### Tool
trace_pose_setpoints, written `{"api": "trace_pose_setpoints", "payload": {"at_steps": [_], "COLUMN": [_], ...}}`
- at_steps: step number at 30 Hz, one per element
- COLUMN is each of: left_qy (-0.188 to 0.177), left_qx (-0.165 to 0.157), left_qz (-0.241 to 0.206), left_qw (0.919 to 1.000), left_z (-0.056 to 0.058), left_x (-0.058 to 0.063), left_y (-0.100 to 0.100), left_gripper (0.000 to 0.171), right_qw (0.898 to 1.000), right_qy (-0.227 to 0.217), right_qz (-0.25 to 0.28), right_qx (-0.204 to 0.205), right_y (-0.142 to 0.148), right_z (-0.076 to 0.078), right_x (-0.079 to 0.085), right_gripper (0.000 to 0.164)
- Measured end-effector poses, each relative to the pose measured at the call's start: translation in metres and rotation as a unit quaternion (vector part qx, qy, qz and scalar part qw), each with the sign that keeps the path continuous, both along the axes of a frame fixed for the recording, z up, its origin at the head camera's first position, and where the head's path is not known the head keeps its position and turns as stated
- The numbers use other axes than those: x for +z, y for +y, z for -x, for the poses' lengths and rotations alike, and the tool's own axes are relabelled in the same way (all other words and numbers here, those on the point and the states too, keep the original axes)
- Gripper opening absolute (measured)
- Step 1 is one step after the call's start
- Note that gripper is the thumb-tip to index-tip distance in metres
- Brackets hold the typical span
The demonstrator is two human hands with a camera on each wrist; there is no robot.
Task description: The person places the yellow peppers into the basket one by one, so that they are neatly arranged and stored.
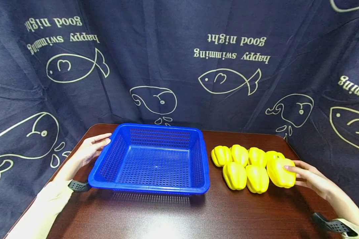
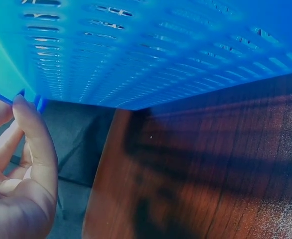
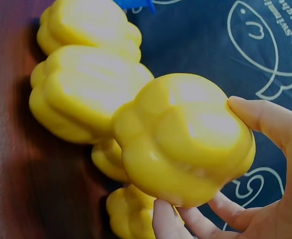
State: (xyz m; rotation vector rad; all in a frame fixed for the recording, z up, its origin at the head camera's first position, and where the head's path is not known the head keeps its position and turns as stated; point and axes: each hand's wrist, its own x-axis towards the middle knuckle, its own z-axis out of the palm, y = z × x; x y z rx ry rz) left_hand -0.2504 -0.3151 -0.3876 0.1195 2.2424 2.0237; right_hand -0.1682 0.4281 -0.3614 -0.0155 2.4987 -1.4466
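Observation:
A blue plastic basket [image 1: 149,189] with slotted walls and a mesh floor stands at the left and middle of the table, with nothing inside. My left hand [image 1: 88,151] is at its left side; in the left wrist view the thumb and fingers [image 2: 34,124] pinch the basket's rim [image 2: 42,103]. On the right, my right hand [image 1: 311,179] grips a yellow bell pepper [image 1: 279,174], thumb on one side and fingers below in the right wrist view. This pepper [image 3: 186,139] is raised in front of several other yellow bell peppers [image 1: 234,176], grouped in two rows right of the basket.
The dark brown wooden table [image 1: 131,215] has a bright reflection near its front. A navy curtain [image 1: 179,63] with fish and whale drawings hangs behind the table and along both sides. Black straps [image 1: 79,186] circle both wrists.

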Motion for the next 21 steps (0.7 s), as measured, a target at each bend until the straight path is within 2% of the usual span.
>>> {"api": "trace_pose_setpoints", "payload": {"at_steps": [7, 13, 16, 21], "left_qy": [0.0, 0.005, 0.006, 0.004], "left_qx": [0.002, 0.002, 0.005, 0.01], "left_qz": [0.006, -0.025, -0.029, -0.026], "left_qw": [1.0, 0.9997, 0.9995, 0.9996], "left_z": [0.0, -0.002, -0.002, -0.003], "left_x": [0.0, 0.0, -0.001, -0.001], "left_y": [0.001, 0.002, 0.002, 0.002], "left_gripper": [0.051, 0.038, 0.038, 0.041], "right_qw": [1.0, 1.0, 0.999, 1.0], "right_qy": [0.007, 0.028, 0.033, 0.023], "right_qz": [-0.01, -0.008, -0.004, 0.011], "right_qx": [0.004, 0.009, 0.007, 0.002], "right_y": [-0.014, -0.03, -0.04, -0.057], "right_z": [0.005, 0.01, 0.012, 0.016], "right_x": [0.01, 0.018, 0.021, 0.026], "right_gripper": [0.059, 0.052, 0.046, 0.055]}}
